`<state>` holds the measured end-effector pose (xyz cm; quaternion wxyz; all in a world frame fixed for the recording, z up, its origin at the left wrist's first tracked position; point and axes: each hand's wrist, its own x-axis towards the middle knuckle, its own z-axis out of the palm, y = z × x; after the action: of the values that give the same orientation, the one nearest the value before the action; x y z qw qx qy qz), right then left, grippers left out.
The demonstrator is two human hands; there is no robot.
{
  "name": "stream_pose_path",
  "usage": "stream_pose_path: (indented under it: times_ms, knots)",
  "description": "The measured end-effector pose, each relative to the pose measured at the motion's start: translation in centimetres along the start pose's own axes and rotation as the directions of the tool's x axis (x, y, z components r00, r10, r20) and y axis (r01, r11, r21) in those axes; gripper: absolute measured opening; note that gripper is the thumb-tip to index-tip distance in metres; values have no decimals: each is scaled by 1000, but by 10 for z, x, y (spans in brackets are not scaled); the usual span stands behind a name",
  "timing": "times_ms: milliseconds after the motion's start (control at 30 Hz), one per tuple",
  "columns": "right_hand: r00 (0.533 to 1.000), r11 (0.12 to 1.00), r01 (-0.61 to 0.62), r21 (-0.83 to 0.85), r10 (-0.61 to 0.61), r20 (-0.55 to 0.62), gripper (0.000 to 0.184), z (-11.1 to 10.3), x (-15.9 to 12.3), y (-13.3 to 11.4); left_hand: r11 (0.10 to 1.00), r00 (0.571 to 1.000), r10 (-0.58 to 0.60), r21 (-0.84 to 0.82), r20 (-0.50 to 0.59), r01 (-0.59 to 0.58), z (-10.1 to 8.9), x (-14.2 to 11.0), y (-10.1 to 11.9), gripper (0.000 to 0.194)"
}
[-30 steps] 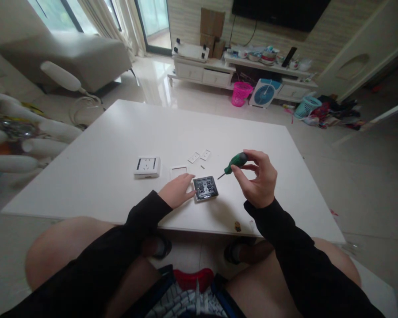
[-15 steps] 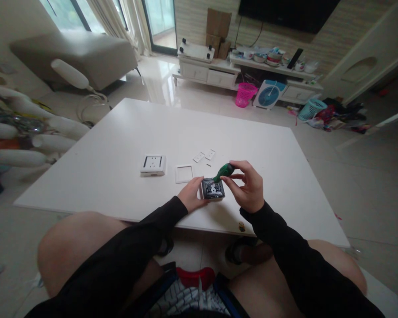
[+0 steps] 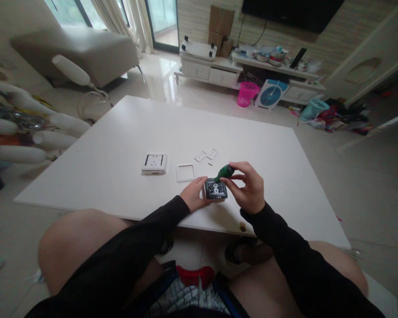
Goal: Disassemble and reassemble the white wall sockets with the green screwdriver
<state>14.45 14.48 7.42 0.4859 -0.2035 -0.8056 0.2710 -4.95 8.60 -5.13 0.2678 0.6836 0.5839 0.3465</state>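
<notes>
My left hand grips the left side of a wall socket whose black inner face shows, close to the front of the white table. Pinched between the thumb and fingers of my right hand is a green screwdriver with a dark handle end. It slants down to the socket's upper part; whether its tip sits in a screw cannot be made out. Beyond my left hand lies a white frame. Two small white cover plates and a tiny thin piece rest behind the socket.
A second, white-faced wall socket stands on the table to the left. A small brown and yellow sticker is near the front edge. Across the floor are a pink basket, a blue fan and a white cabinet.
My right hand has brought the screwdriver left and down onto the black socket. My left hand has moved from touching the socket's edge to gripping its side.
</notes>
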Motion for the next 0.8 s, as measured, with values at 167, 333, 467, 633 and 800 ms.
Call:
stream_pose_path:
  times_ms: [167,333,467,633,800]
  knots:
    - [999,999,51,-17,-51,14,53,0,1,-4,1000,1000,10,-23,-15,-10,-1,0,3,89]
    - [995,994,97,-52,-94,46,52,0,1,-4,999,1000,22,-38,5,-22,-3,1,5,87]
    - [996,995,85,-51,-84,33,52,1,1,-4,999,1000,17,-37,3,-17,-2,0,4,89]
    - [997,996,74,-39,-73,35,52,0,1,-5,999,1000,14,-51,5,-13,-2,0,4,88]
    - [997,996,74,-39,-73,31,52,1,1,-5,998,999,32,-49,-2,-32,-2,0,4,87]
